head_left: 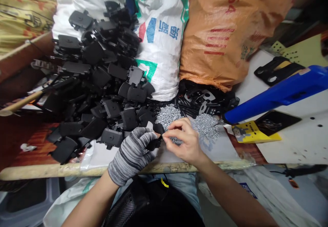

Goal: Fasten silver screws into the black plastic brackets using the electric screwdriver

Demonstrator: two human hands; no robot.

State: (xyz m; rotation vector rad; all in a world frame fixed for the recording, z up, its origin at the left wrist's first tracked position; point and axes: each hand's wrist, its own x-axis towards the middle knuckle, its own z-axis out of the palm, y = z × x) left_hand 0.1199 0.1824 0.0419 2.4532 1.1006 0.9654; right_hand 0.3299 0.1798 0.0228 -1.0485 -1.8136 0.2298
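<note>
- Small black plastic part (155,139): held at the middle of the scene, just above the near table edge, its long axis tilted from near-left to far-right.
- Left hand (131,154), in a grey striped knit glove with the fingertips cut away: the nearer of the two to the part, fingers curled closed around its near end, holding it.
- Right hand (183,141), bare: on the far-right side of the part, with thumb and forefinger (164,135) drawn to a narrow pinch at its right edge. Whether they grip anything is too small to tell; the other fingers curl loosely.
- Arms: both forearms rise from the near edge, left from near-left and right from near-right, angling inward so the wrists converge over the table edge.
- Silver screws: two loose heaps, one (168,115) just far of the hands, the other (206,126) farther right, on a pale plastic sheet (217,150).
- Heap of black plastic housings (102,83): spread left and far of the hands, against a white woven sack (161,39).
- Orange woven sack (217,36): far right of the white one.
- Blue-handled tool (279,92): lying on the right, beyond the screws, beside a yellow card (256,131).
</note>
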